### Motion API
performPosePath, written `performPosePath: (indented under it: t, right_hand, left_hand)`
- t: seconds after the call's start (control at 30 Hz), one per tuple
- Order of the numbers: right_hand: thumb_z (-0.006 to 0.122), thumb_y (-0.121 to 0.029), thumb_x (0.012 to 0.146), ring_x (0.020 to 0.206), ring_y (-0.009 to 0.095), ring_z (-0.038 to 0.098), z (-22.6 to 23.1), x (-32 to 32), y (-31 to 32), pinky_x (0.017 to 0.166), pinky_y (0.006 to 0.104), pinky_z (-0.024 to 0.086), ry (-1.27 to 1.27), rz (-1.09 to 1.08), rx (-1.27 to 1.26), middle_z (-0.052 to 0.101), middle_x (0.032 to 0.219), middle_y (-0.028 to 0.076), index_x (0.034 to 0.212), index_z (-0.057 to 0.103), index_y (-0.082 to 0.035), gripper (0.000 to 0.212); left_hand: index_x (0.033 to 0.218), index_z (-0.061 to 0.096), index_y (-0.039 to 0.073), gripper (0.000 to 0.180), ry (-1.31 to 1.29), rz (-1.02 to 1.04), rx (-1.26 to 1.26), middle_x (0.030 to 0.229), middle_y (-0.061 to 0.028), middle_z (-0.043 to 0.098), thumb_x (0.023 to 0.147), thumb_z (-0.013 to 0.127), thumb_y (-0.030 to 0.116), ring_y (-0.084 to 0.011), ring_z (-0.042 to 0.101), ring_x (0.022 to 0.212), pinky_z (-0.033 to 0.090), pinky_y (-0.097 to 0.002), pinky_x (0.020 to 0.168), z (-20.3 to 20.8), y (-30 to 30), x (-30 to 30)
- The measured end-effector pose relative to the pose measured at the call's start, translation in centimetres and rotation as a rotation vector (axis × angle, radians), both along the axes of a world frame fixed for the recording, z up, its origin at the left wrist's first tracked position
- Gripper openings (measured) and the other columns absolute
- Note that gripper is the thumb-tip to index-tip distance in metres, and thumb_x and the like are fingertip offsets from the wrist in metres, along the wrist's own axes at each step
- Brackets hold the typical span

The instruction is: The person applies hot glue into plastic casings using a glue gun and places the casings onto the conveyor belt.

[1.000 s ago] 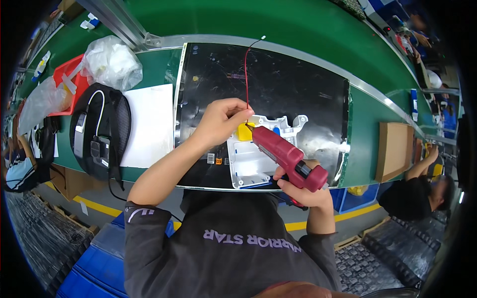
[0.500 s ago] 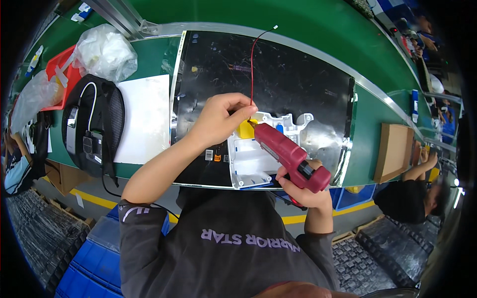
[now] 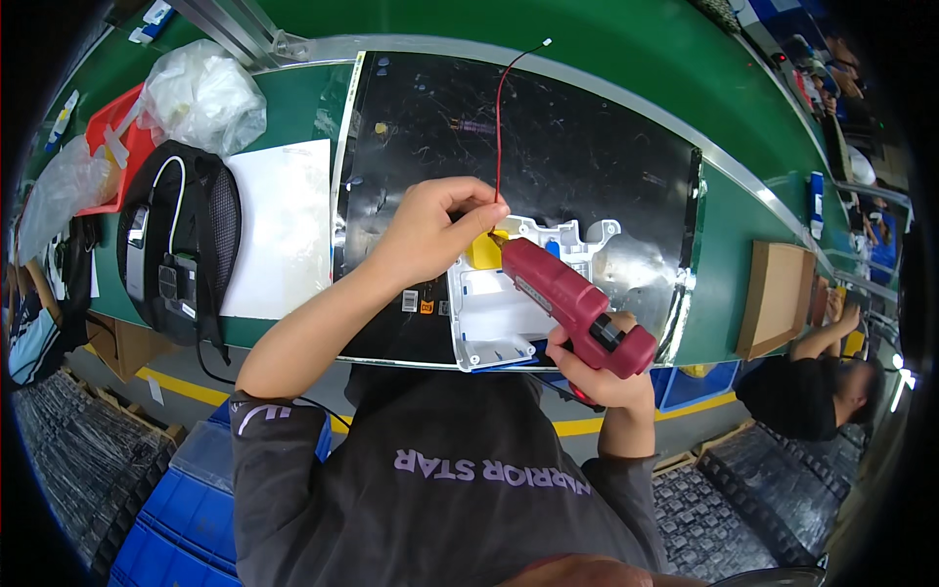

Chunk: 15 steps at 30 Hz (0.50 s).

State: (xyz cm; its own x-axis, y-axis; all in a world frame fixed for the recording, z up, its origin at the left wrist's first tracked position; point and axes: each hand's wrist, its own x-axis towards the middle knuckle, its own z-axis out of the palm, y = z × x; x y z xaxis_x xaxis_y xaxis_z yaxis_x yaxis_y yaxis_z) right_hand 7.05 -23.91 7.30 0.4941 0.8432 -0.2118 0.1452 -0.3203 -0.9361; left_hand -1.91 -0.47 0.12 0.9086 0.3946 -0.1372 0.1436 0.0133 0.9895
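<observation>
My right hand [image 3: 606, 377] is wrapped round the handle of a dark red glue gun [image 3: 558, 293]. The gun's nozzle points up-left, at a yellow part [image 3: 483, 252] set in a white plastic housing [image 3: 504, 313]. My left hand [image 3: 430, 230] pinches a thin red wire [image 3: 499, 132] between thumb and fingertips, just above the yellow part. From the pinch the wire runs away across the black mat to a small white connector [image 3: 547, 42]. The wire's near end is hidden by the fingers and nozzle. A small blue piece [image 3: 553, 248] shows in the housing beside the gun.
The black mat [image 3: 421, 127] lies on a green bench. Left of it are white paper [image 3: 284, 230], a black mesh backpack [image 3: 181, 245], a red bin [image 3: 110, 127] and a clear plastic bag [image 3: 203, 98]. A cardboard box [image 3: 775, 298] stands at right, near another person [image 3: 807, 386].
Both hands keep almost the same pose, the nozzle still at the yellow part. The whole view has shifted slightly.
</observation>
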Motion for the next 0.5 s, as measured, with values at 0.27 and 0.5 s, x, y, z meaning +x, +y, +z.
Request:
performPosePath:
  t: [0.27,0.5]
  right_hand:
    - [0.072,-0.005,0.067,0.062,0.016,0.066,-0.06,-0.18,-0.18,0.062,0.0267,0.051,-0.007,-0.01,-0.01,0.067,0.069,0.008,0.078,0.066,0.0,0.014]
    - [0.073,-0.006,0.066,0.061,0.018,0.067,-0.23,-0.04,-0.23,0.061,0.0271,0.052,-0.065,0.004,0.015,0.067,0.069,0.008,0.078,0.066,-0.001,0.014]
  left_hand:
    - [0.092,0.067,-0.002,0.022,-0.011,0.0,-0.011,0.077,-0.0084,0.068,0.089,0.065,0.019,-0.011,0.064,0.072,0.049,-0.0251,0.065,0.04,0.01,-0.08]
    - [0.093,0.068,-0.002,0.021,-0.003,-0.003,-0.007,0.078,-0.0084,0.069,0.089,0.066,0.019,-0.0113,0.064,0.072,0.05,-0.0253,0.066,0.01,-0.02,-0.05]
